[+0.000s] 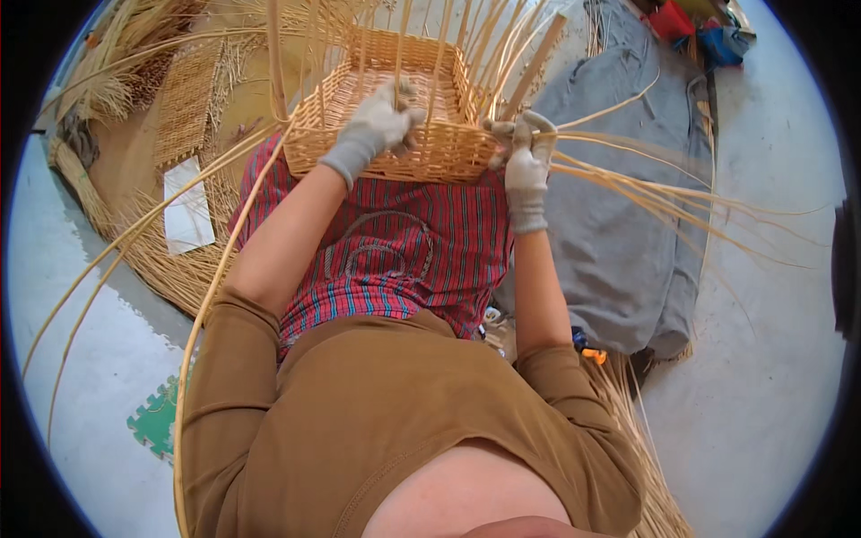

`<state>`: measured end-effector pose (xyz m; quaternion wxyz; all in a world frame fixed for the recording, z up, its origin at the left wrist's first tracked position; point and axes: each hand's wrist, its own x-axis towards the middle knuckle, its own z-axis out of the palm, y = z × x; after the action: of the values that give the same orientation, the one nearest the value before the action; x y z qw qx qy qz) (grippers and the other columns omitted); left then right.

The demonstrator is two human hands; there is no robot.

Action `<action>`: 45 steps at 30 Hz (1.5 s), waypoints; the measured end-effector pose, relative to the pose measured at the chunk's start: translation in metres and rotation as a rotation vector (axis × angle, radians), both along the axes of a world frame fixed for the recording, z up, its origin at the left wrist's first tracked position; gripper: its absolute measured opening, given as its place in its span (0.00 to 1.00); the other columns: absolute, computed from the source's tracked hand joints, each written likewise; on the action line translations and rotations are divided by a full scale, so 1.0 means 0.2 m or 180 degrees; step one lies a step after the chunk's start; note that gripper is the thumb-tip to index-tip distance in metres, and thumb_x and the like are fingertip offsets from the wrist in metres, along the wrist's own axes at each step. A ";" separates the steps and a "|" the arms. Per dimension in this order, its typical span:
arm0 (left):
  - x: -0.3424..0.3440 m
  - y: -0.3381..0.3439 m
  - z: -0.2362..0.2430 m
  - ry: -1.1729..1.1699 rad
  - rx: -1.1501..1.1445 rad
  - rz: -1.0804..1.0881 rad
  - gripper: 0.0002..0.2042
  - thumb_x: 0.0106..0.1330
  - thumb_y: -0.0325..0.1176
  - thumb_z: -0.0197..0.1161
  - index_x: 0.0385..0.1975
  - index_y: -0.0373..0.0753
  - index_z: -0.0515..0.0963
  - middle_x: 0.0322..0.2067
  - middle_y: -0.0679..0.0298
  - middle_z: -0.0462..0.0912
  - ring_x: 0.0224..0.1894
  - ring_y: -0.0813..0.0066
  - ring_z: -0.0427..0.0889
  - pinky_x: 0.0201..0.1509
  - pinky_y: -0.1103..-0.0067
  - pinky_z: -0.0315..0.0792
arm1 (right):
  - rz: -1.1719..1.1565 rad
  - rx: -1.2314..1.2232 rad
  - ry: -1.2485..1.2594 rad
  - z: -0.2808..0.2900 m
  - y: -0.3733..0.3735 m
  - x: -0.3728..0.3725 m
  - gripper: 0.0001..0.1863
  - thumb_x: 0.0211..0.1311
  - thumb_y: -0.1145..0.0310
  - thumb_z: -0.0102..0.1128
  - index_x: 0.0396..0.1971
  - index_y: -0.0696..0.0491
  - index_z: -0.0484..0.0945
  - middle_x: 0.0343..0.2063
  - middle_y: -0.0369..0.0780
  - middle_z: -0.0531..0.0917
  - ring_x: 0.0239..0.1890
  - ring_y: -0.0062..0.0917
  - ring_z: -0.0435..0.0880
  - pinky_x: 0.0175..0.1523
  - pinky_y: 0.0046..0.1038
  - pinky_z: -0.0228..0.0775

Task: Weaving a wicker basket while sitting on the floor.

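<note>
A rectangular wicker basket (413, 154), half woven, rests on my lap with its upright stakes standing above the walls. My left hand (384, 118), in a grey-white work glove, closes over the near wall's top edge beside a stake; some fingertips are hidden. At the basket's near right corner, my gloved right hand (527, 148) is closed around long pale wicker strands (628, 184), which trail away to the right. A flat wooden corner stake (541, 63) rises just above this hand. Another thick stake (275, 63) stands at the left corner.
A checked red cloth (404, 233) covers my lap. Grey fabric (619, 179) lies to the right. Leftward are a woven panel (188, 103), a white sheet (186, 206) and bundled strands (112, 67). Long strands (202, 332) pass my left arm. A green foam mat (154, 417) lies on the floor.
</note>
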<state>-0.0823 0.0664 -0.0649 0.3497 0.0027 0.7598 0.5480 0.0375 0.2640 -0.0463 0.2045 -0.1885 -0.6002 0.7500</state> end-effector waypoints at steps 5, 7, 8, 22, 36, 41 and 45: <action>0.01 0.13 0.24 0.1417 -0.1869 0.0011 0.20 0.68 0.37 0.64 0.58 0.42 0.70 0.37 0.58 0.83 0.34 0.74 0.83 0.41 0.77 0.78 | 0.0335 0.0652 0.0887 0.04 -0.18 0.01 0.04 0.71 0.79 0.50 0.42 0.56 0.72 0.31 0.39 0.81 0.36 0.25 0.86 0.47 0.28 0.79; 0.07 0.08 0.20 0.1767 -0.0796 0.0650 0.19 0.69 0.34 0.62 0.58 0.41 0.70 0.40 0.58 0.82 0.33 0.74 0.83 0.39 0.79 0.79 | -0.0136 0.0598 0.0517 0.00 0.08 0.03 0.07 0.67 0.78 0.57 0.42 0.54 0.72 0.34 0.38 0.82 0.36 0.24 0.85 0.43 0.24 0.79; 0.09 0.04 0.15 0.2077 0.0275 0.1301 0.17 0.71 0.31 0.59 0.58 0.41 0.69 0.43 0.57 0.81 0.32 0.74 0.83 0.36 0.81 0.79 | -0.0420 0.0088 0.0187 0.01 0.16 0.05 0.09 0.65 0.78 0.60 0.42 0.54 0.72 0.35 0.38 0.82 0.35 0.24 0.85 0.41 0.22 0.79; 0.19 0.41 -0.05 -0.0371 0.0972 0.0581 0.08 0.71 0.30 0.60 0.44 0.35 0.74 0.33 0.61 0.82 0.24 0.72 0.84 0.24 0.75 0.79 | -0.1554 0.4615 0.0460 0.32 0.09 -0.34 0.35 0.59 0.71 0.61 0.68 0.46 0.65 0.41 0.51 0.81 0.49 0.43 0.79 0.57 0.38 0.70; 0.36 -0.87 0.04 0.2025 0.1007 0.2656 0.09 0.64 0.24 0.67 0.43 0.34 0.79 0.29 0.64 0.84 0.27 0.81 0.80 0.32 0.84 0.76 | 0.1367 0.1572 0.0594 -0.11 -0.56 -0.04 0.15 0.62 0.83 0.57 0.47 0.55 0.81 0.41 0.39 0.85 0.41 0.22 0.84 0.48 0.25 0.78; 0.33 -0.88 -0.02 0.2394 0.1161 0.2568 0.09 0.65 0.26 0.67 0.43 0.34 0.81 0.28 0.66 0.84 0.28 0.83 0.81 0.31 0.84 0.74 | 0.2520 0.2538 0.1641 0.22 -1.13 0.04 0.14 0.58 0.69 0.66 0.45 0.49 0.82 0.41 0.40 0.85 0.43 0.37 0.84 0.47 0.36 0.77; 0.37 -1.05 0.00 0.2522 -0.0775 0.1519 0.08 0.64 0.26 0.68 0.41 0.34 0.80 0.33 0.65 0.83 0.34 0.76 0.81 0.44 0.83 0.76 | 0.2169 0.2087 0.2573 0.33 -1.30 0.02 0.17 0.56 0.69 0.66 0.47 0.50 0.81 0.42 0.40 0.84 0.46 0.38 0.83 0.49 0.37 0.76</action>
<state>-0.0082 -0.1433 -0.0650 -0.1048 -0.0041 0.8727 0.4768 0.0410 0.0050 0.0195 0.2119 0.3851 -0.7008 0.5618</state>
